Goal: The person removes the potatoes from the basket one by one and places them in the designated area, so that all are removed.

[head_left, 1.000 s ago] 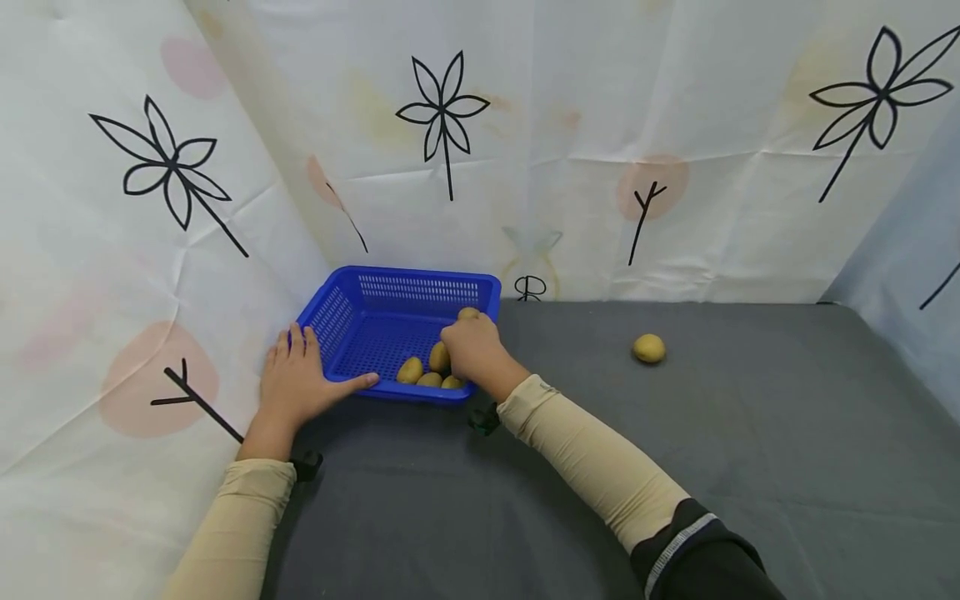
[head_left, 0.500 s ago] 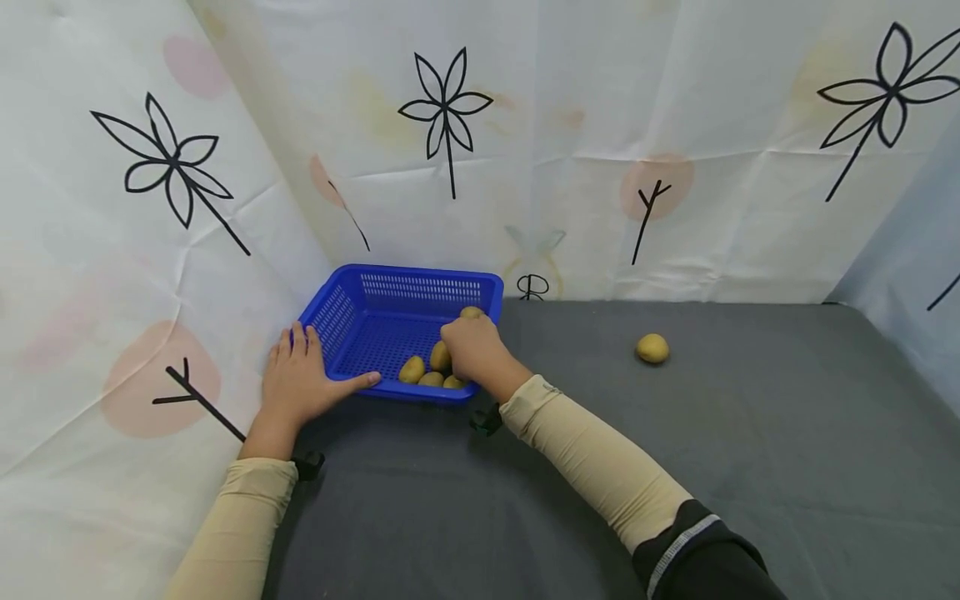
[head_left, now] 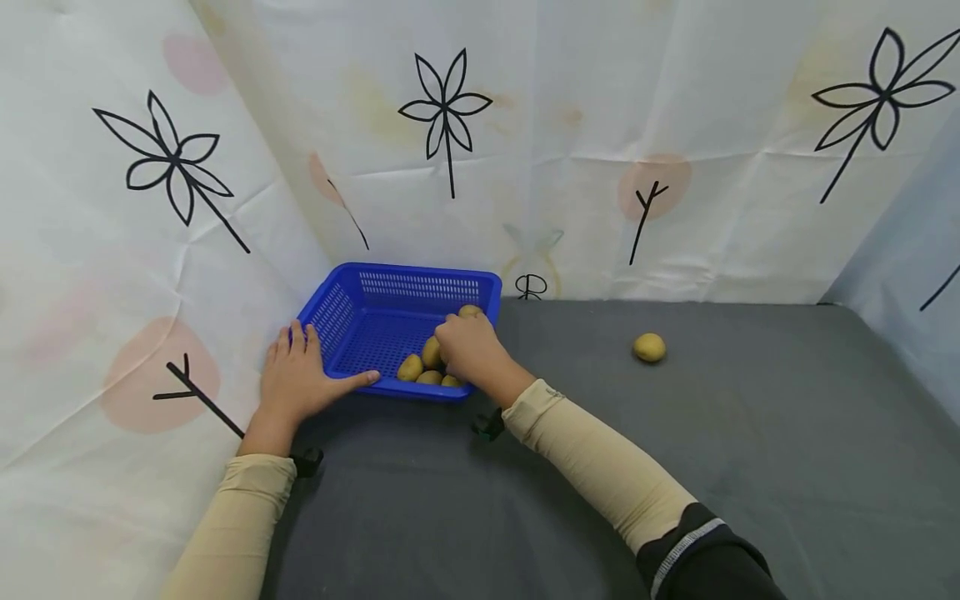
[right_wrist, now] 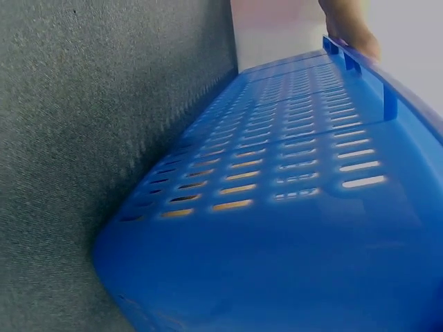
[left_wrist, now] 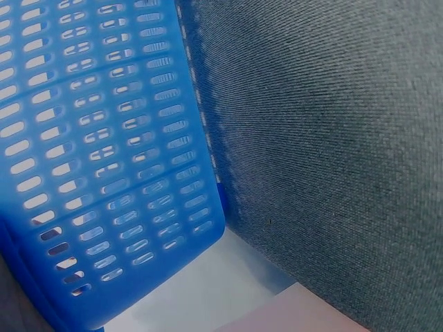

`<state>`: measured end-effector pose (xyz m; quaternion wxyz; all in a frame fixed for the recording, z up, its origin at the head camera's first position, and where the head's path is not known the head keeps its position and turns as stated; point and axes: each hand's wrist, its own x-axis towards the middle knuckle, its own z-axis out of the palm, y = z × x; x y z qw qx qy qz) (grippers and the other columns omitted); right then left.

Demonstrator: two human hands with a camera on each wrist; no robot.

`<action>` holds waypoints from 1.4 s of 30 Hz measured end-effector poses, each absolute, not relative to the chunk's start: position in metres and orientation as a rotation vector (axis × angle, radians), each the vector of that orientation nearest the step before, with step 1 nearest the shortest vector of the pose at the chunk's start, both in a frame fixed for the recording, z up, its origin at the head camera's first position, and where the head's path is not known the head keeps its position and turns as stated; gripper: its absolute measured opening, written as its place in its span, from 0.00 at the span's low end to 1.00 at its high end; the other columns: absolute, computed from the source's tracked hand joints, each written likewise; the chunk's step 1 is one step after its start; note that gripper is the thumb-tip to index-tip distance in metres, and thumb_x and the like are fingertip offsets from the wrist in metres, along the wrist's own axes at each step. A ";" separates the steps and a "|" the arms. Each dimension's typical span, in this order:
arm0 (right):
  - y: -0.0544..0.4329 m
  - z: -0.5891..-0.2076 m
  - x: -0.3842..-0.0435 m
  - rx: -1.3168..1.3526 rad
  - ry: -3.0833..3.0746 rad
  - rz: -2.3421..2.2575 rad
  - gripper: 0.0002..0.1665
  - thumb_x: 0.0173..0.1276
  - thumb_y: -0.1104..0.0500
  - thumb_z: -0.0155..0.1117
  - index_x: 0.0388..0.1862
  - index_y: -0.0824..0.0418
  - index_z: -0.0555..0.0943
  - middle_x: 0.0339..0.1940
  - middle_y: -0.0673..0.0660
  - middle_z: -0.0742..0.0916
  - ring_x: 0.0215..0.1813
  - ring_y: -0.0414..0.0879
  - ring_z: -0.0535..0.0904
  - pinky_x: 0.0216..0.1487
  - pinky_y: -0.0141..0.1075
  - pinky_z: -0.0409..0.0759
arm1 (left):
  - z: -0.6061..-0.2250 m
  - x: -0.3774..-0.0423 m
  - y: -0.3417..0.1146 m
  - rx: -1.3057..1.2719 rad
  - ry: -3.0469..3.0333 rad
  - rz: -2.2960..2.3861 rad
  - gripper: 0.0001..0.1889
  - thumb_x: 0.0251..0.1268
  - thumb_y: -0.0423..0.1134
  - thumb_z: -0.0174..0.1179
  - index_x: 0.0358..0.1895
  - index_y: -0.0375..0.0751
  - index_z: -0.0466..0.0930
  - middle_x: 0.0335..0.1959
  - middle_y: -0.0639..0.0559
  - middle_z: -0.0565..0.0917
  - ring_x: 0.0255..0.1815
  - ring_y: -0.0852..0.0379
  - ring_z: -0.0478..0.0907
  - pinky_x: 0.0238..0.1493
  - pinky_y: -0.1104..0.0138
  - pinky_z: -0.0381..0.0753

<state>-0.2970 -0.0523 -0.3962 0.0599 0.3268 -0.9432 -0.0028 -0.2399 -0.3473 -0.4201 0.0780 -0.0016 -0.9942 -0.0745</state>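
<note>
A blue perforated plastic basket [head_left: 375, 333] stands at the back left of the table, with several yellow-brown potatoes [head_left: 410, 367] in its right front part. My left hand [head_left: 296, 379] rests on the basket's front left corner, fingers spread over the left rim and thumb along the front rim. My right hand [head_left: 476, 354] reaches over the right front corner with curled fingers and grips a potato [head_left: 432, 352] low in the basket; its fingertips are hidden. Another potato [head_left: 469, 311] shows just behind that hand. In the right wrist view the left thumb [right_wrist: 351, 28] touches the rim.
One more potato [head_left: 648, 347] lies on the grey table cloth [head_left: 720, 433], well to the right of the basket. White patterned curtains [head_left: 562, 167] stand along the back and left side, close behind the basket.
The right hand has shifted slightly left and up, and the potato beside its fingers has moved with it. The left hand keeps its place on the basket.
</note>
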 end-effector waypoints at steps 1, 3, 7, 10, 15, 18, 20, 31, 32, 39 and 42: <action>-0.051 -0.396 -0.296 0.993 -2.836 -0.012 0.12 0.69 0.58 0.73 0.27 0.52 0.80 0.33 0.51 0.83 0.37 0.47 0.77 0.55 0.48 0.84 | -0.420 -0.240 -0.347 -0.007 -2.977 -0.227 0.79 0.48 0.88 0.59 0.82 0.18 0.47 0.83 0.16 0.45 0.84 0.17 0.42 0.81 0.29 0.44; -0.048 -0.397 -0.296 0.998 -2.791 -0.009 0.08 0.68 0.54 0.76 0.35 0.52 0.83 0.36 0.51 0.83 0.39 0.48 0.78 0.56 0.47 0.84 | -0.419 -0.240 -0.346 -0.013 -2.971 -0.230 0.78 0.48 0.88 0.59 0.82 0.18 0.47 0.83 0.16 0.45 0.84 0.17 0.43 0.81 0.29 0.44; -0.041 -0.399 -0.297 1.012 -2.713 0.101 0.13 0.67 0.52 0.77 0.46 0.54 0.86 0.38 0.53 0.84 0.38 0.49 0.81 0.45 0.44 0.84 | -0.418 -0.239 -0.345 -0.022 -2.971 -0.222 0.78 0.49 0.87 0.59 0.81 0.18 0.48 0.82 0.15 0.46 0.83 0.16 0.43 0.81 0.29 0.45; -0.033 -0.401 -0.299 1.030 -2.659 0.274 0.17 0.67 0.53 0.76 0.52 0.57 0.87 0.42 0.54 0.86 0.39 0.49 0.82 0.41 0.43 0.83 | -0.417 -0.238 -0.345 -0.020 -2.980 -0.222 0.78 0.49 0.87 0.59 0.81 0.18 0.48 0.82 0.15 0.46 0.83 0.16 0.43 0.81 0.29 0.45; -0.016 -0.406 -0.301 0.996 -2.533 0.655 0.23 0.67 0.53 0.78 0.57 0.60 0.87 0.49 0.56 0.88 0.45 0.49 0.84 0.47 0.42 0.85 | -0.419 -0.238 -0.345 -0.017 -2.979 -0.233 0.78 0.50 0.87 0.59 0.82 0.19 0.47 0.83 0.16 0.46 0.83 0.16 0.43 0.81 0.28 0.44; -0.003 -0.404 -0.300 0.958 -2.478 0.863 0.24 0.66 0.55 0.79 0.58 0.61 0.86 0.50 0.57 0.87 0.47 0.49 0.84 0.48 0.42 0.85 | -0.420 -0.238 -0.346 -0.019 -2.976 -0.232 0.78 0.49 0.87 0.59 0.82 0.19 0.47 0.83 0.16 0.46 0.83 0.16 0.43 0.81 0.28 0.45; 0.005 -0.401 -0.299 0.930 -2.460 0.941 0.25 0.66 0.56 0.79 0.59 0.62 0.86 0.51 0.57 0.87 0.48 0.49 0.84 0.48 0.42 0.85 | -0.420 -0.239 -0.347 -0.019 -2.975 -0.232 0.78 0.49 0.88 0.59 0.82 0.19 0.47 0.83 0.16 0.46 0.83 0.16 0.43 0.81 0.28 0.45; 0.063 -0.398 -0.297 0.829 -2.434 1.037 0.27 0.65 0.57 0.80 0.61 0.63 0.85 0.54 0.59 0.88 0.51 0.52 0.84 0.54 0.48 0.85 | -0.421 -0.240 -0.348 -0.011 -2.985 -0.235 0.78 0.49 0.88 0.58 0.83 0.20 0.45 0.83 0.17 0.44 0.84 0.16 0.41 0.81 0.28 0.43; 0.069 -0.399 -0.297 0.822 -2.440 1.039 0.27 0.65 0.57 0.80 0.61 0.63 0.85 0.54 0.59 0.88 0.51 0.52 0.84 0.54 0.48 0.85 | -0.421 -0.240 -0.348 -0.010 -2.987 -0.237 0.78 0.49 0.88 0.58 0.83 0.21 0.45 0.83 0.17 0.44 0.84 0.16 0.41 0.81 0.28 0.43; 0.112 -0.407 -0.294 0.749 -2.558 1.054 0.26 0.64 0.60 0.81 0.60 0.64 0.85 0.56 0.60 0.88 0.52 0.55 0.84 0.56 0.51 0.85 | -0.420 -0.239 -0.346 -0.006 -2.993 -0.243 0.78 0.50 0.88 0.58 0.83 0.21 0.44 0.83 0.17 0.43 0.84 0.16 0.40 0.81 0.28 0.42; 0.129 -0.411 -0.293 0.729 -2.614 1.033 0.27 0.65 0.61 0.80 0.61 0.65 0.84 0.58 0.62 0.87 0.54 0.57 0.84 0.57 0.53 0.85 | -0.420 -0.239 -0.346 -0.006 -2.991 -0.247 0.78 0.50 0.88 0.58 0.83 0.20 0.44 0.83 0.17 0.44 0.84 0.16 0.40 0.81 0.28 0.43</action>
